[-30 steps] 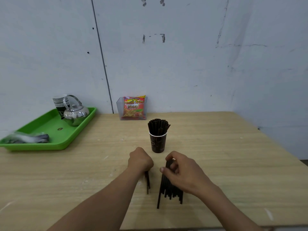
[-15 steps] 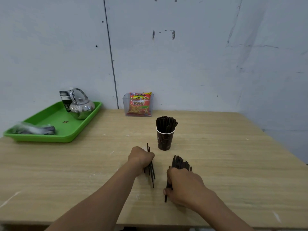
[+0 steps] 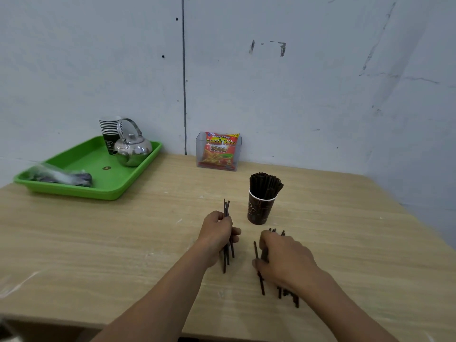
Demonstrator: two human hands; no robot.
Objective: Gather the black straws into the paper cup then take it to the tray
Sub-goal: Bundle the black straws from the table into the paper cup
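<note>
On the near part of the pale wooden table [image 3: 98, 243], both hands grip loose black plastic straws.
The right hand [image 3: 283, 257] closes over a bundle of straws [image 3: 288, 293] lying flat; the left hand [image 3: 217, 233] clasps a few tilted straws [image 3: 226, 208]. Just beyond stands the dark paper cup [image 3: 260, 211], packed with upright straws. Far left sits the green plastic tray [image 3: 81, 191].

Both forearms are bare to the frame's edge, with no sleeve showing. The left hand [image 3: 217, 233] and right hand [image 3: 283, 257] wear nothing.
</note>
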